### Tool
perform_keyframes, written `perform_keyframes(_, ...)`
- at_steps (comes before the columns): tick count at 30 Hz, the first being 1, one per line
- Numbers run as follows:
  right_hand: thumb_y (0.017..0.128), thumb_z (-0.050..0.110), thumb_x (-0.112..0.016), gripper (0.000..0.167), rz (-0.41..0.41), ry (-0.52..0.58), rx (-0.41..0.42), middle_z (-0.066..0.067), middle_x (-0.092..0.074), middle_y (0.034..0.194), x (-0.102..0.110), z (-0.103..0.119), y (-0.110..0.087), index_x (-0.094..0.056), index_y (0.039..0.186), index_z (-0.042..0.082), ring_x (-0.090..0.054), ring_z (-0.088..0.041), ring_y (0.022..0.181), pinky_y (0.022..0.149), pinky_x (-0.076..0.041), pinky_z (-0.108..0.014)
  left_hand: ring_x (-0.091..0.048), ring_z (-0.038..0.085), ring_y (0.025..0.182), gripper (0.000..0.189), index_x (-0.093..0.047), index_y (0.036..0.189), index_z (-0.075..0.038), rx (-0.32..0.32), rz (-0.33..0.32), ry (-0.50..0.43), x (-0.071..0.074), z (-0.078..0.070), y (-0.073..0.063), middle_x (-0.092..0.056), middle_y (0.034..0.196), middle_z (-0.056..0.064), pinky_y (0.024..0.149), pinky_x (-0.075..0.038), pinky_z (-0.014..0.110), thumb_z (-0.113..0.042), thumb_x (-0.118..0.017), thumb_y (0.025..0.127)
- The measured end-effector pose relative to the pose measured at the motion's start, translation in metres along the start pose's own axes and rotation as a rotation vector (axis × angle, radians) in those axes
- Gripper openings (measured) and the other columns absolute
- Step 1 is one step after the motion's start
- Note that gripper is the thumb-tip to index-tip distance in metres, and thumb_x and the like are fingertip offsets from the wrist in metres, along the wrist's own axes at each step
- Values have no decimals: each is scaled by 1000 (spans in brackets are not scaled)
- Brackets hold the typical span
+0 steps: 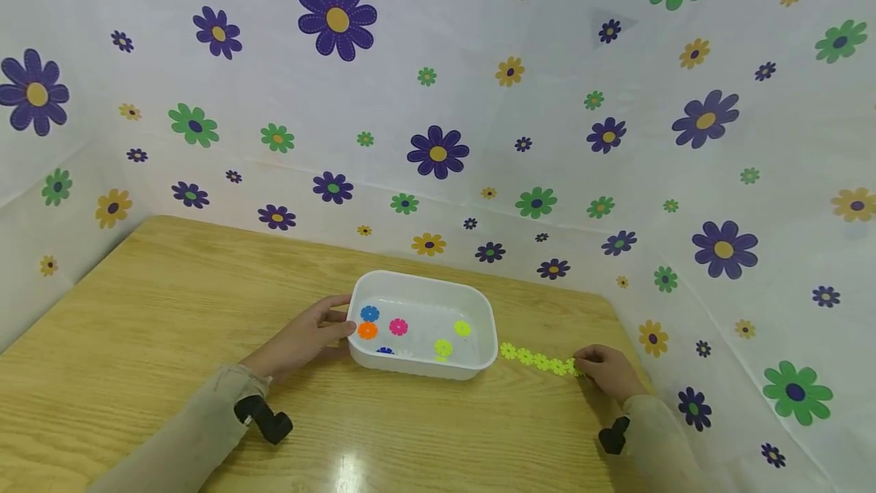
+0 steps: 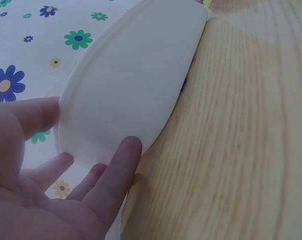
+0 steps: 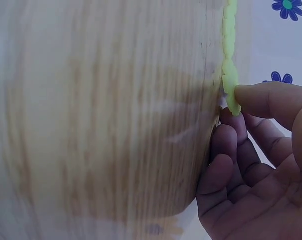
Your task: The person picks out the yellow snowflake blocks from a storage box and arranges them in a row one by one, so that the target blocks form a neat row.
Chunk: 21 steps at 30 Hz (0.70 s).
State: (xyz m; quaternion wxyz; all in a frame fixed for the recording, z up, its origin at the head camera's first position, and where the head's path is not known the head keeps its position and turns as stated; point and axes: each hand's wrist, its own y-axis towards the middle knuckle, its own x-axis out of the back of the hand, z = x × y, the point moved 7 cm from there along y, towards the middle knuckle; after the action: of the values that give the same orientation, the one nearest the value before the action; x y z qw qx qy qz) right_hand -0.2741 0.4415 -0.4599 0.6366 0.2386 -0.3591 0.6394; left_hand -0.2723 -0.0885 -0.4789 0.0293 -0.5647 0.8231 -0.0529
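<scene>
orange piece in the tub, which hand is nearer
Left: the left hand holds the tub at its left end, near the orange piece; the right hand pinches the yellow chain, right of the tub.

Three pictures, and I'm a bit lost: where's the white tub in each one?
Head: the tub sits just below the middle, the left hand at its left end.
Left wrist: it slants across the upper middle, reaching the top edge, with the left hand at lower left.
Right wrist: not in this picture; the right hand pinches the yellow chain there.
Shared landmark: the table, visible in all three.
</scene>
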Motion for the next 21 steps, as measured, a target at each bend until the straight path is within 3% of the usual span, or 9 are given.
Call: perform_keyframes(21,100,16,-65,19,7,-4,8,-6,-65,94,-7,-1,5,-68,111,1,-55,-20,78,63,-49,-29,-65,30,114,64,-35,160,-11,4,2,4,-1,-3,-2,-51,138,24,96,-60,44,-24,-64,105)
